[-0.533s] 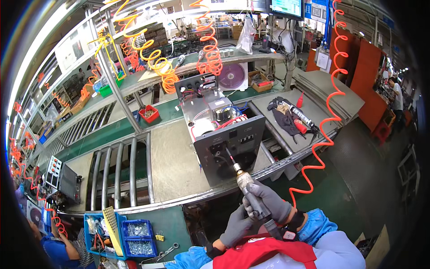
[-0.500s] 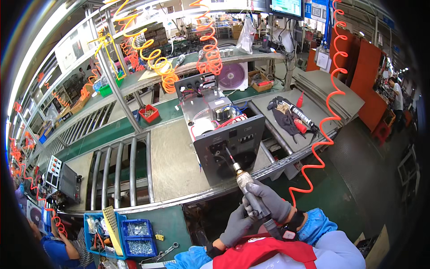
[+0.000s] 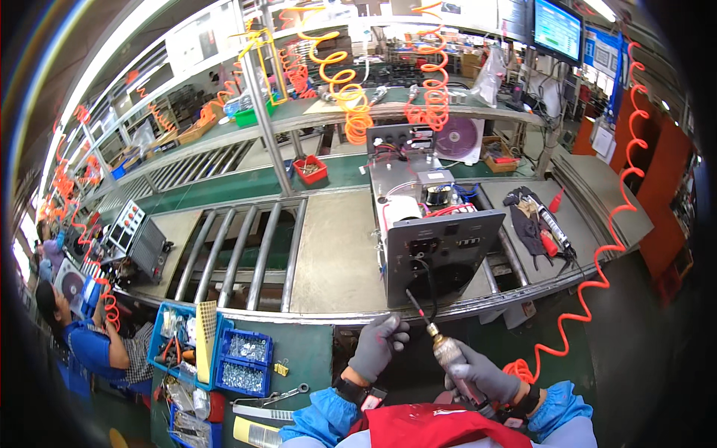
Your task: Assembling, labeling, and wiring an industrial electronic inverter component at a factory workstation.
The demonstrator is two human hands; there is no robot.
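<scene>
My right hand (image 3: 482, 375), in a grey glove, grips a pneumatic screwdriver (image 3: 448, 351) whose bit points up toward the front panel of an open grey metal machine chassis (image 3: 441, 250) on the conveyor. An orange coiled air hose (image 3: 597, 254) runs from the tool up to the right. My left hand (image 3: 379, 345), also gloved, hovers with fingers loosely curled just left of the bit, below the panel's lower left corner. I cannot tell whether it pinches a screw.
Blue bins of screws (image 3: 243, 361) and hand tools (image 3: 173, 345) sit at the lower left, a wrench (image 3: 272, 396) beside them. Metal rollers (image 3: 239, 250) lie left of the chassis. Gloves and a red-handled tool (image 3: 541, 228) rest to the right. A person in blue (image 3: 82, 336) works far left.
My left hand has risen from beside the tool's body to near the bit. The screwdriver has tilted slightly and its bit sits closer to the panel's lower edge.
</scene>
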